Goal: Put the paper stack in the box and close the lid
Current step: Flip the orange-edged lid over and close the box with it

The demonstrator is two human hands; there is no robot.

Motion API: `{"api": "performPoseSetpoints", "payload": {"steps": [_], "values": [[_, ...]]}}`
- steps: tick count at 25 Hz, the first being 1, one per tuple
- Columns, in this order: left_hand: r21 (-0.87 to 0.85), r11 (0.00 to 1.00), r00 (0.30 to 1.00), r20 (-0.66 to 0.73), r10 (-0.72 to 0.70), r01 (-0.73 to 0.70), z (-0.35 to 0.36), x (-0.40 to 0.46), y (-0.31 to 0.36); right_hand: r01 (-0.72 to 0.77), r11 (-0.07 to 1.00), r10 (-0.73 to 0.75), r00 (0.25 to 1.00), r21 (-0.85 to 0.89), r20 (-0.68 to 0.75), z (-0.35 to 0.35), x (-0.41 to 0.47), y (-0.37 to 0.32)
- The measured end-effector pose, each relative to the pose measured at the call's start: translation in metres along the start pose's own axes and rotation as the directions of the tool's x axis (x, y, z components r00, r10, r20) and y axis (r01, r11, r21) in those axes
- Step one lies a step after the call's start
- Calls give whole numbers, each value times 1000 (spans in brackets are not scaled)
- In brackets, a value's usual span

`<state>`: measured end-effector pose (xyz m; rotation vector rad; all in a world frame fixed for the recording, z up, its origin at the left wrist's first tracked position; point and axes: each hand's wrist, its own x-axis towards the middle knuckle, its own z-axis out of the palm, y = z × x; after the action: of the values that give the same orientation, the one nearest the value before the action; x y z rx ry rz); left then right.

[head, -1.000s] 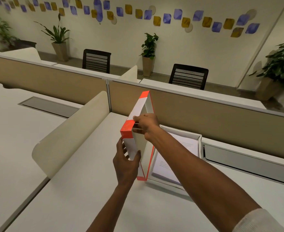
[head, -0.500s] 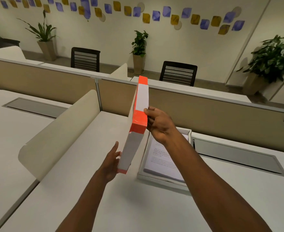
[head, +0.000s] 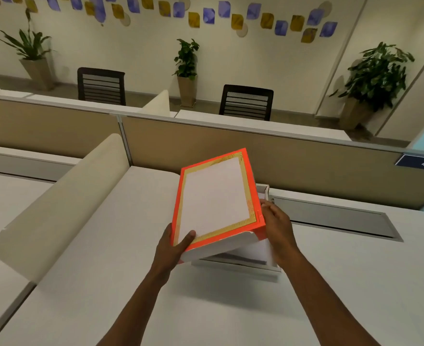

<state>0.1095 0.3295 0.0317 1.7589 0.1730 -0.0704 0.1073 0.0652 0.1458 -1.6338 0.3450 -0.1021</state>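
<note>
The lid (head: pixel 215 198) hangs above the box (head: pixel 235 264), tilted: its near-left corner is low, its far end raised, and its long axis runs away from the person and slightly to the right, close to the line of the box beneath. Both hands hold it. The left hand (head: pixel 173 248) pinches the near-left corner, thumb pressed on the orange border on top and the fingers hidden under the rim. The right hand (head: pixel 277 226) sits against the right edge near the near-right corner, fingers loosely curled along the side wall; whether they clamp the rim or only steady it I cannot tell, as this hand is blurred.

The box rests on the desk (head: pixel 106 283), mostly covered by the lid. Its near wall shows below the lid's front edge, and its far-right corner peeks out beyond the lid. The paper (head: pixel 260 250) seems to lie inside already (only a pale sliver shows under the lid's near-right corner).

What the coming move likely turns on is the offset: the lid sits to the left of the box and skewed, so it probably needs shifting right and levelling before its walls can slide down outside the box walls. Both hands are about equally close; the right is the one on the box's side.
</note>
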Motion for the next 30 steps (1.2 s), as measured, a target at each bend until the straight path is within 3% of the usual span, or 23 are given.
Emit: {"api": "performPoseSetpoints", "payload": {"steps": [2, 6, 9, 21, 30], "values": [[61, 998, 1000, 6, -7, 7, 7, -1, -4, -23, 998, 23, 1000, -58, -2, -8, -2, 21], [155, 987, 999, 36, 41, -46, 18, 3, -7, -1, 927, -8, 1000, -376, -22, -25, -5, 72], [194, 979, 995, 83, 51, -66, 26, 3, -13, -19, 887, -4, 999, -461, -48, -35, -14, 105], [244, 963, 987, 136, 86, -118, 54, 21, -19, -98, 940, 70, 993, -328, -98, -53, -9, 151], [309, 950, 993, 119, 9, -46, 67, 34, -22, -106, 940, 89, 994, -324, -68, -53, 15, 148]]}}
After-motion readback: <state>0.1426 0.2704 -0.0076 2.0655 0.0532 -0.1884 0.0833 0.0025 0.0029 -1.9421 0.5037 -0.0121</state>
